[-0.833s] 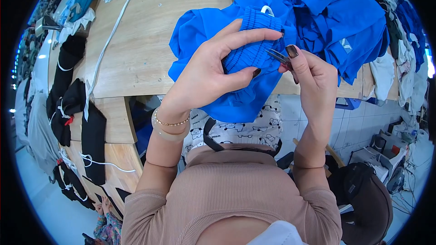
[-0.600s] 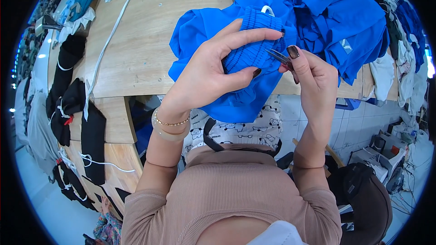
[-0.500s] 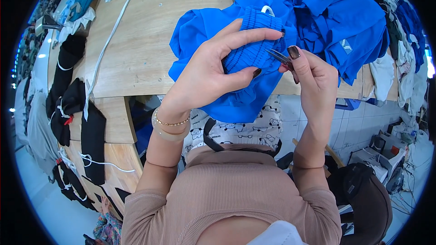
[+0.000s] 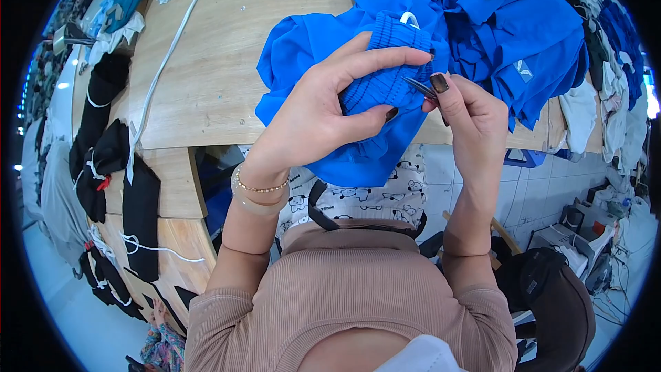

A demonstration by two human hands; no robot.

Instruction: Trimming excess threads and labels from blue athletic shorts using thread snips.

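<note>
A bright blue garment (image 4: 303,41) lies over the table's near edge, its gathered elastic waistband (image 4: 392,38) bunched up. My left hand (image 4: 320,107) grips that waistband, thumb below and index finger stretched across it. From the top of the waistband sticks a small white cord loop (image 4: 410,19). Just right of the waistband, my right hand (image 4: 475,114) pinches a small pair of thread snips (image 4: 418,87). Their pointed dark blades aim left at the gathered cloth; whether the tips touch it I cannot tell.
More blue garments (image 4: 509,34) with small clear stickers are heaped at the right of the wooden table (image 4: 200,89). A white cord (image 4: 169,55) runs along its left, near black cloth pieces (image 4: 141,213). A brown chair (image 4: 564,303) stands at lower right. Another person's sleeve (image 4: 162,348) shows lower left.
My right hand with the snips has shifted slightly left and down. The left hand and the waistband have moved a little to the right.
</note>
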